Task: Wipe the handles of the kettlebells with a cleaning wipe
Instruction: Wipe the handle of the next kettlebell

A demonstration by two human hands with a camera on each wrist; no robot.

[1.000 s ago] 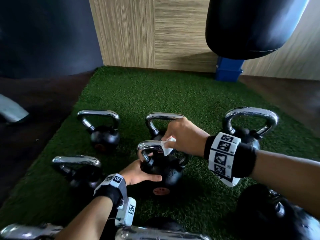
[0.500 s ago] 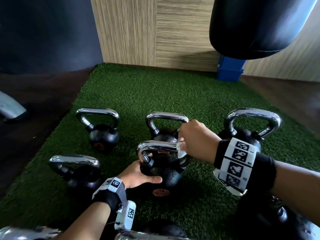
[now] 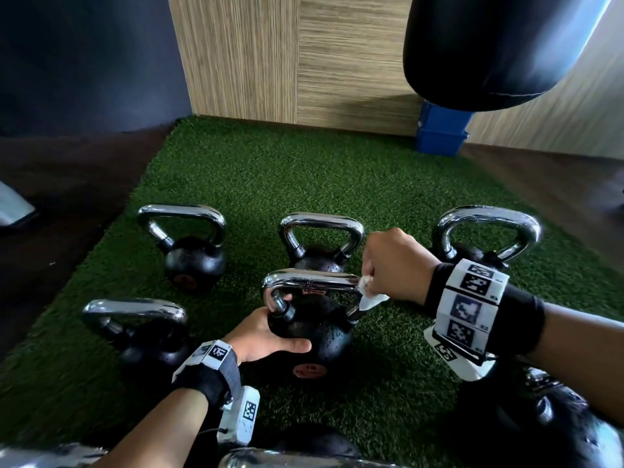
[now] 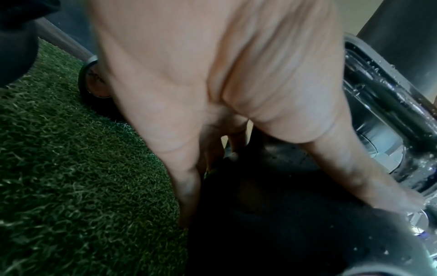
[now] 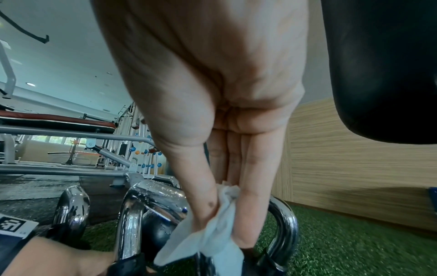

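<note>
Several black kettlebells with chrome handles stand on the green turf mat [image 3: 304, 170]. The middle front kettlebell [image 3: 320, 336] has my left hand [image 3: 270, 336] wrapped round its black body just below the handle's left leg; in the left wrist view the fingers [image 4: 187, 186] and thumb lie on the dark ball [image 4: 272, 224]. My right hand [image 3: 391, 265] pinches a white wipe [image 3: 369, 298] against the right corner of that chrome handle [image 3: 310, 282]. In the right wrist view the wipe [image 5: 212, 233] is bunched between thumb and fingers over the wet handle [image 5: 160, 194].
Other kettlebells stand at back left [image 3: 192, 251], back middle [image 3: 320, 244], back right [image 3: 486, 238], front left [image 3: 141, 332] and near right [image 3: 553, 420]. A black punching bag [image 3: 499, 45] hangs top right over a blue base [image 3: 442, 133]. Dark floor borders the mat.
My right hand has slid the wipe along the handle from near its middle to its right corner. The left hand has kept its hold on the kettlebell body.
</note>
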